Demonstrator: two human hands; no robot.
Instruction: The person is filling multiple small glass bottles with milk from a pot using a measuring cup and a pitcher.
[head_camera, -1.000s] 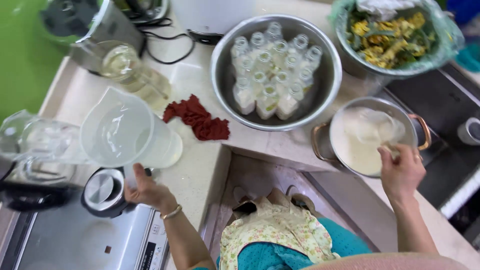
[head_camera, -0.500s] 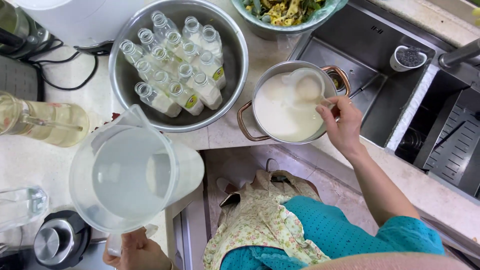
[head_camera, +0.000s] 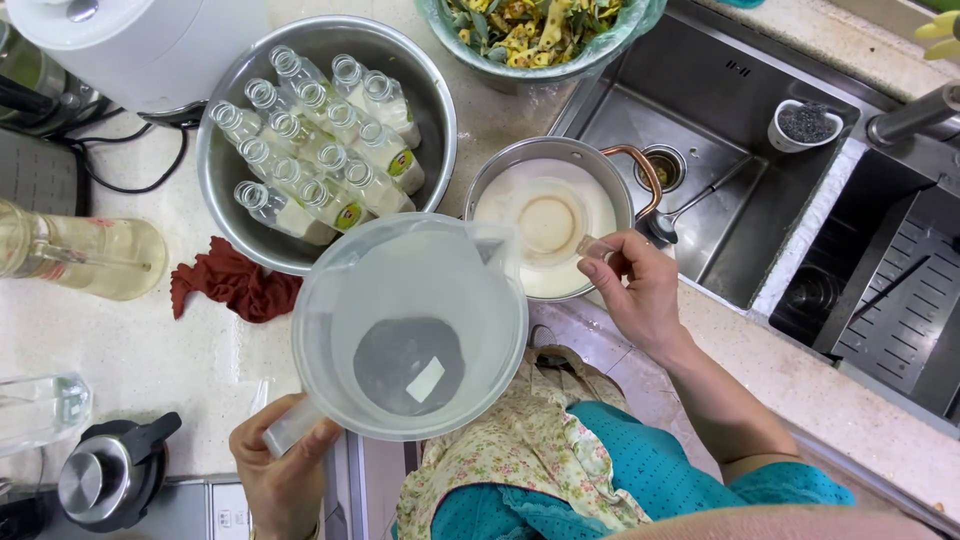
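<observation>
My left hand (head_camera: 282, 478) grips the handle of a large translucent plastic jug (head_camera: 410, 325), held in the air over the counter edge, its spout close to a steel pot (head_camera: 548, 158). The pot holds white liquid. In it floats a small round ladle or cup (head_camera: 547, 222); my right hand (head_camera: 635, 290) pinches its handle at the pot's near rim. Behind the jug sits a big steel bowl (head_camera: 430, 90) packed with several small clear bottles (head_camera: 318, 150) lying on their sides.
A red cloth (head_camera: 232, 283) lies on the pale counter beside a glass bottle of yellowish liquid (head_camera: 85, 255). A bowl of vegetable scraps (head_camera: 535, 25) sits at the back. The steel sink (head_camera: 720, 180) on the right holds a spoon and a small cup (head_camera: 805, 125). A black kettle lid (head_camera: 110, 470) is at lower left.
My view has shifted. The jug has come up and right toward the pot. My right hand now holds the ladle's handle at the pot's near rim, cup afloat in the liquid.
</observation>
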